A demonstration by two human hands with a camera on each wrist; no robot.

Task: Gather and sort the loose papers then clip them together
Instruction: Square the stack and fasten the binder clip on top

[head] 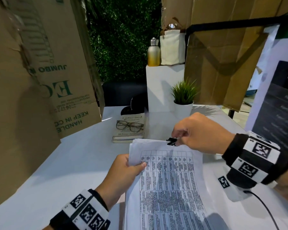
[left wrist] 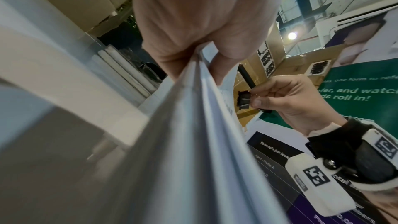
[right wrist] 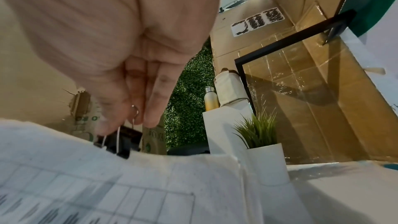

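A: Where is the paper stack being kept?

B: Lifted over the near table, pinched at its left edge by the left hand.

A: And the binder clip?

B: Being squeezed by the right hand at the far edge; it should be pushed fully over squared sheets.

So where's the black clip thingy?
In the head view the black binder clip sits at the paper stack's far edge, pinched by the right hand.
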